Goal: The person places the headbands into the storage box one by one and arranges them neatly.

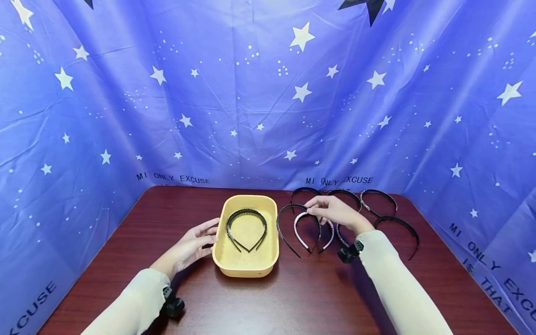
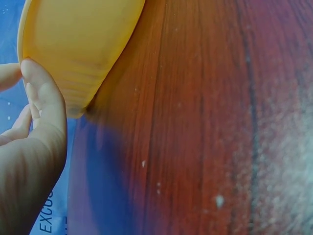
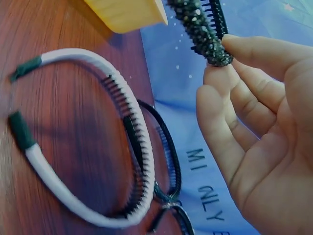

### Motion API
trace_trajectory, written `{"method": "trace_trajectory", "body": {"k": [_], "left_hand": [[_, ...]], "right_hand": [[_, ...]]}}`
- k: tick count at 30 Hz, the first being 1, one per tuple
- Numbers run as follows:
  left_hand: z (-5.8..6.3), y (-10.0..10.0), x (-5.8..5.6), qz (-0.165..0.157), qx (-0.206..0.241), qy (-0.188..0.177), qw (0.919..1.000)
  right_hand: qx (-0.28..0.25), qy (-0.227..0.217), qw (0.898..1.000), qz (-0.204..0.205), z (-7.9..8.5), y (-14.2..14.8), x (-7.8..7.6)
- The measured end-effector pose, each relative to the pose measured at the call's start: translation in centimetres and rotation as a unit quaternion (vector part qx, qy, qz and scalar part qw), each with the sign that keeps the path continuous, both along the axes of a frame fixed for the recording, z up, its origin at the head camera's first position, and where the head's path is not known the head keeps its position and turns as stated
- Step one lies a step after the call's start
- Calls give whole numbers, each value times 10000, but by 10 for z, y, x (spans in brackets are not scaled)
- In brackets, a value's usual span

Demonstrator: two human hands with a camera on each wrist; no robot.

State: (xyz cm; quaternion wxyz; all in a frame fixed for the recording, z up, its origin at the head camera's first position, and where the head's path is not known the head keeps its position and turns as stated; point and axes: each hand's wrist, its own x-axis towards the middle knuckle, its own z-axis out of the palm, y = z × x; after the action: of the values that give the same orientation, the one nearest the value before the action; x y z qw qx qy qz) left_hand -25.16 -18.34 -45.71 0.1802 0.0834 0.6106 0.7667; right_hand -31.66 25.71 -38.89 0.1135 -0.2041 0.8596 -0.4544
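My right hand (image 1: 337,211) pinches a black glittery headband (image 3: 205,32) between thumb and fingertips. In the head view this headband hangs to the right of the yellow tray (image 1: 247,272), overlapping a pale pink headband (image 1: 297,228). The pink one, toothed inside with dark tips, lies on the table below the hand. My left hand (image 1: 190,246) touches the tray's left side with its fingers extended; in the left wrist view the fingertips are right at the tray's rim (image 2: 22,34). Inside the tray lie black toothed headbands (image 1: 247,211), overlapping each other.
Behind and right of my right hand lie more headbands: black ones (image 1: 345,190) at the back, a glittery one (image 1: 377,191) and another black one (image 1: 412,230) at the far right. A blue star-printed curtain (image 1: 234,93) surrounds the dark red wooden table (image 1: 167,209).
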Motion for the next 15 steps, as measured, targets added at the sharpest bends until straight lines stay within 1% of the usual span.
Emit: {"method": "trace_trajectory", "body": {"k": [10, 15], "left_hand": [[1, 0, 0, -18, -43, -4, 10000], [1, 0, 0, -21, -26, 0, 10000]], "right_hand": [[-226, 68, 9997, 55, -10, -28, -9], [-420, -18, 9990, 128, -12, -46, -13]]}}
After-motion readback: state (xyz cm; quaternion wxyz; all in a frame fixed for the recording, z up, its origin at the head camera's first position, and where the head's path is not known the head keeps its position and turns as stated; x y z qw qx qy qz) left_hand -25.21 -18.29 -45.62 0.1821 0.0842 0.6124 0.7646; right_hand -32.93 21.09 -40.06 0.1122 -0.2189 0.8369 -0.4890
